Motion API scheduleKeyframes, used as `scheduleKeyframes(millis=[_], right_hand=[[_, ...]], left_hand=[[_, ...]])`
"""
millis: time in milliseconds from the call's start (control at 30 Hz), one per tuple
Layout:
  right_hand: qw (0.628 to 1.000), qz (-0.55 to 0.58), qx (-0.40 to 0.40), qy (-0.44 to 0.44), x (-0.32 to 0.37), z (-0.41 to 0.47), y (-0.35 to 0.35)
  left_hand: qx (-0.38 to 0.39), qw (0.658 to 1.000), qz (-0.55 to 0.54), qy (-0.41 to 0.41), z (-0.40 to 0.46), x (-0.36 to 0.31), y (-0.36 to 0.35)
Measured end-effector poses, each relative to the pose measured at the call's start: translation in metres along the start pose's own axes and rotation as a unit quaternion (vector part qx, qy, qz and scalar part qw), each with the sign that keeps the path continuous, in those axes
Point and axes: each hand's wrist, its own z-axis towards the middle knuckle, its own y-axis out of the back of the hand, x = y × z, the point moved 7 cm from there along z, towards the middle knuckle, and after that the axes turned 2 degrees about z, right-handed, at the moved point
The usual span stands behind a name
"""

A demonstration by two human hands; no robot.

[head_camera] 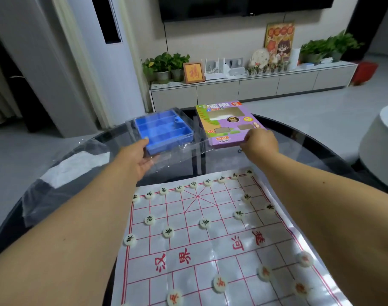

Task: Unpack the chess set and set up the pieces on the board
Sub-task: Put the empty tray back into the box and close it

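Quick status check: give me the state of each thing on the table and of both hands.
Blue tray: empty, held at its near edge.
Purple box: flat, gripped at its near edge.
Board: unfolded, pieces standing on it.
Plastic wrap: loose on table.
Left hand: holds tray.
Right hand: grips box.

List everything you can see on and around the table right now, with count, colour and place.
Xiangqi board sheet: one, white with red grid, near side of table.
Black-lettered pieces: about sixteen, cream, far half of sheet.
Red-lettered pieces: at least six in view, cream, near half.
Blue tray: one, empty compartments, far left.
Clear plastic wrap: under and around the tray.
Purple box: one, far right, flat.
Glass table: one, dark, round.
TV cabinet: white, background, bearing potted plants and frames.
Left hand: grip on tray's near edge.
Right hand: grip on box's near edge.
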Motion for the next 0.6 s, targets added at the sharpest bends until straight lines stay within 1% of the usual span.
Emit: scheduleKeyframes(millis=[100,167,267,333,433,500,533,567,600], right_hand=[[0.996,-0.056,0.064,-0.003,-0.008,0.001,-0.013],[0.994,-0.069,0.083,0.006,-0.005,0.002,-0.016],[0.984,-0.142,0.104,0.037,0.002,0.001,-0.016],[0.976,-0.178,0.109,0.057,0.007,-0.002,-0.014],[0.975,-0.189,0.086,0.08,0.011,-0.005,-0.008],[0.985,-0.146,0.052,0.072,0.01,-0.005,0.002],[0.993,-0.091,0.024,0.064,0.01,-0.004,0.009],[0.999,0.004,-0.002,0.052,0.011,-0.003,0.02],[0.991,0.123,-0.019,0.041,0.015,-0.004,0.03]], left_hand=[[0.003,1.0,-0.002,-0.006,-0.007,0.001,-0.002],[0.004,1.0,0.002,-0.009,-0.011,0.001,-0.004],[0.002,1.0,0.008,-0.015,-0.017,0.001,-0.008],[-0.004,1.0,0.012,-0.016,-0.019,0.001,-0.009],[-0.011,1.0,0.012,-0.019,-0.024,0.0,-0.012],[-0.015,1.0,0.013,-0.021,-0.028,-0.001,-0.013],[-0.018,0.999,0.014,-0.022,-0.029,-0.002,-0.012],[-0.021,0.999,0.015,-0.023,-0.031,-0.003,-0.012],[-0.022,0.999,0.016,-0.024,-0.031,-0.004,-0.012]])
